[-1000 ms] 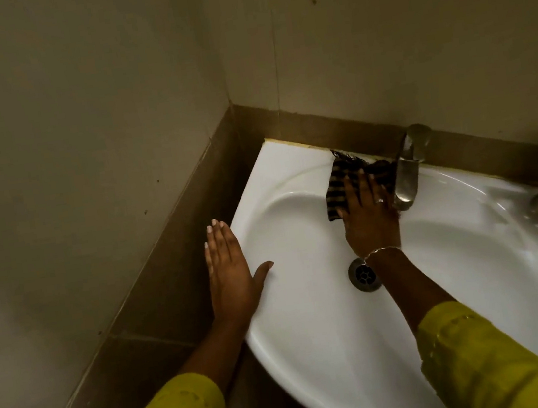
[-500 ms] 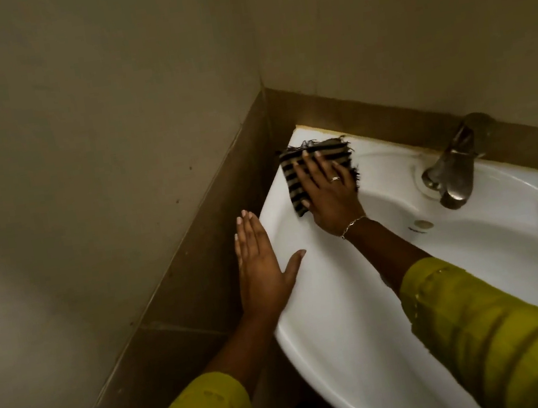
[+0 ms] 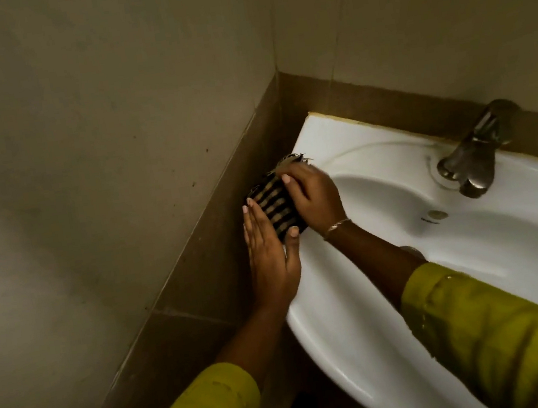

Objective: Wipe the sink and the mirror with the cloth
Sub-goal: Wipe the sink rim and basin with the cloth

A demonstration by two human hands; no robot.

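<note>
The cloth (image 3: 275,207), dark with pale stripes, lies folded on the left rim of the sink (image 3: 337,132), partly hanging over the sink's outer edge. Its long axis runs along that rim, with the frayed end towards the sink's back-left corner. Your right hand (image 3: 315,197) is on top of it, fingers curled down over the fabric and gripping it. Your left hand (image 3: 269,255) lies flat against the sink's left edge, fingers straight, with the thumb touching the cloth's near end. The right hand is the one placed to drive the next stroke, and bare rim runs away from its fingers towards the back corner. The tap (image 3: 471,154) stands at the sink's back edge. There is small print under the overflow hole (image 3: 436,214), too fine to read. The mirror is out of view.
</note>
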